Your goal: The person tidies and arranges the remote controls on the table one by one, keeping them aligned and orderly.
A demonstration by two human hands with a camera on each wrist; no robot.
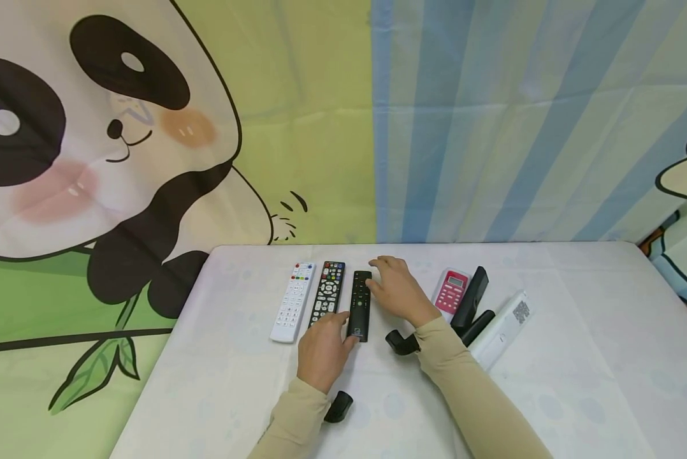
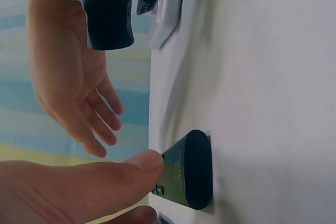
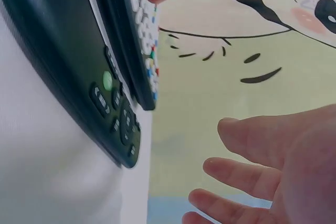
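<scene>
Three remote controls lie in a row on the table. The slim black remote control [image 1: 359,306] is at the right of the row, a black one with white and coloured buttons [image 1: 328,288] is in the middle, and a white remote control [image 1: 294,303] is at the left. My left hand [image 1: 322,352] is at the near end of the slim black remote, its extended thumb [image 2: 126,174] overlapping that end in the left wrist view. Just right of the same remote's far end, my right hand [image 1: 402,293] hovers with fingers spread and nothing in them.
To the right lies a loose group: a red-faced white remote [image 1: 452,290], a black remote [image 1: 471,296], a smaller black item [image 1: 478,326] and a long white remote [image 1: 501,330] with a printed code. A panda-print cloth [image 1: 309,127] hangs behind the table [image 1: 578,357].
</scene>
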